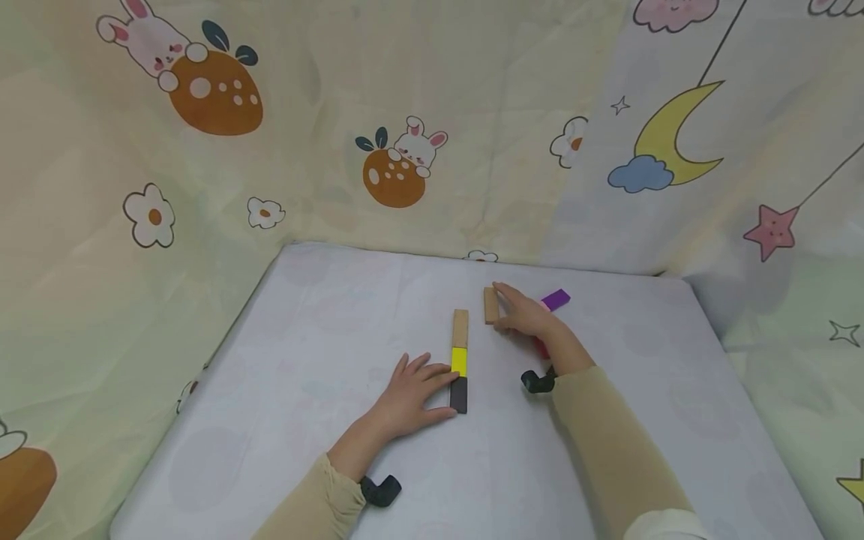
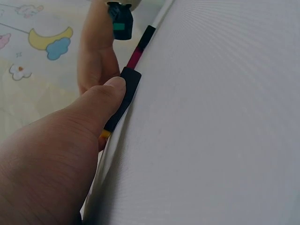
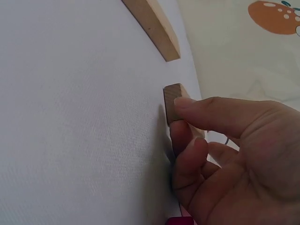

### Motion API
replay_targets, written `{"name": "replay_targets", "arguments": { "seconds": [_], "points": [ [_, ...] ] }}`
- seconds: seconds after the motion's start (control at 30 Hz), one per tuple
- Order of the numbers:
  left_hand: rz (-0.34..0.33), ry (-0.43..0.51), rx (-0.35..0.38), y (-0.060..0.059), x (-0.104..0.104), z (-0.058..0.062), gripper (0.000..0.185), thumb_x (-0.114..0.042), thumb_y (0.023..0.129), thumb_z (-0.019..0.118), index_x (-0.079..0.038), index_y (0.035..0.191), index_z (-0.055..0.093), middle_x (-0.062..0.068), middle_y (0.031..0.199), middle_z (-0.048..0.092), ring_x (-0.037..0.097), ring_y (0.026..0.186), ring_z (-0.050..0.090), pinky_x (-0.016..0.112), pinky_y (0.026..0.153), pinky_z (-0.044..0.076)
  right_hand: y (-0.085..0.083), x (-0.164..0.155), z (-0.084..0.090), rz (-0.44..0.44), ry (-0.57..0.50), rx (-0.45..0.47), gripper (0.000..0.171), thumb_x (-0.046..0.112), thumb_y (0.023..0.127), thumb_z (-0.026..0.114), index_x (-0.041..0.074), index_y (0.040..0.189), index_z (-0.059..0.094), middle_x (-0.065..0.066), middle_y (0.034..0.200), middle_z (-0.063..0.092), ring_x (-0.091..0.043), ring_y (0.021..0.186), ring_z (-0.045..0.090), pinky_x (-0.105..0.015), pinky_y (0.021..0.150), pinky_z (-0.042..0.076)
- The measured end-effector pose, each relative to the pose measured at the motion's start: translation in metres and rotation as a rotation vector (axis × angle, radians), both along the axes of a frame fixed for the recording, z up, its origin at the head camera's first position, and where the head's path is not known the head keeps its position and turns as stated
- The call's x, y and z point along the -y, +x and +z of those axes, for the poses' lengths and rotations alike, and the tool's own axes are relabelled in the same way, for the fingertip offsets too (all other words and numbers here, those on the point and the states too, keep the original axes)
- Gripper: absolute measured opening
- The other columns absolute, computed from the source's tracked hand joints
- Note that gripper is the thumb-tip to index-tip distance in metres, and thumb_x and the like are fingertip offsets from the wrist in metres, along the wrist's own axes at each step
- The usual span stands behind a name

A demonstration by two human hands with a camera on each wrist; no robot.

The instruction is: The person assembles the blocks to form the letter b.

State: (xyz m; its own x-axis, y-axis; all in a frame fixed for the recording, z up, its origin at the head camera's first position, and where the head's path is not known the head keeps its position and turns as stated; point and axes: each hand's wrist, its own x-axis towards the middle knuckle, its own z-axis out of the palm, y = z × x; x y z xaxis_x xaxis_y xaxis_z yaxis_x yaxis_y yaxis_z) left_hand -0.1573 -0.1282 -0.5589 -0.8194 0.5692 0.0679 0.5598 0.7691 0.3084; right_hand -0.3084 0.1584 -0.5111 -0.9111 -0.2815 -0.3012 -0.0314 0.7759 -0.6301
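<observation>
Head view: pinched wood block (image 1: pixel 490 307) by its ends with right hand (image 1: pixel 525 312), right of row (image 1: pixel 459 361); touched black block (image 1: pixel 460 396) with straight-fingered left hand (image 1: pixel 409 398). Probably needed even pinch, light steadying.

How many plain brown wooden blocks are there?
2: one wooden block beyond the yellow block, another wooden block held by the right hand. That hand might hide more.

Left hand (image 1: pixel 410 399) spread, right hand (image 1: pixel 529 313) pinching
</observation>
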Motion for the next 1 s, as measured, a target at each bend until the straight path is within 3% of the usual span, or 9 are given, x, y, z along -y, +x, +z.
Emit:
{"name": "replay_targets", "arguments": {
  "seconds": [0.27,0.57,1.0],
  "points": [
    [0.0,-0.001,-0.004,0.0,0.001,0.001,0.066,-0.071,0.089,0.051,-0.037,0.146,0.047,-0.01,0.15,0.048,0.029,0.15,0.028,0.063,0.12,0.012,-0.005,0.004,-0.006,0.052,0.007,-0.067,0.086,0.022,0.088,0.072,0.015,0.158,0.022,-0.011,0.165,0.021,-0.033,0.153,0.016,-0.053,0.123,0.017],
    [-0.003,-0.006,-0.01,-0.001,0.002,-0.001,0.067,-0.073,0.089,0.048,-0.037,0.146,0.047,-0.011,0.149,0.047,0.029,0.15,0.028,0.063,0.12,0.012,-0.005,0.007,-0.007,0.054,0.059,-0.09,0.084,0.029,0.087,0.074,0.012,0.156,0.028,-0.014,0.163,0.025,-0.035,0.151,0.02,-0.053,0.122,0.019],
    [-0.008,-0.002,-0.016,-0.001,0.002,-0.001,0.066,-0.072,0.09,0.049,-0.036,0.146,0.048,-0.011,0.149,0.048,0.029,0.15,0.028,0.063,0.12,0.013,-0.012,0.015,-0.006,-0.029,-0.031,-0.079,0.082,0.033,0.085,0.075,0.024,0.155,0.032,-0.005,0.164,0.023,-0.032,0.152,0.019,-0.055,0.122,0.02]
  ]
}}
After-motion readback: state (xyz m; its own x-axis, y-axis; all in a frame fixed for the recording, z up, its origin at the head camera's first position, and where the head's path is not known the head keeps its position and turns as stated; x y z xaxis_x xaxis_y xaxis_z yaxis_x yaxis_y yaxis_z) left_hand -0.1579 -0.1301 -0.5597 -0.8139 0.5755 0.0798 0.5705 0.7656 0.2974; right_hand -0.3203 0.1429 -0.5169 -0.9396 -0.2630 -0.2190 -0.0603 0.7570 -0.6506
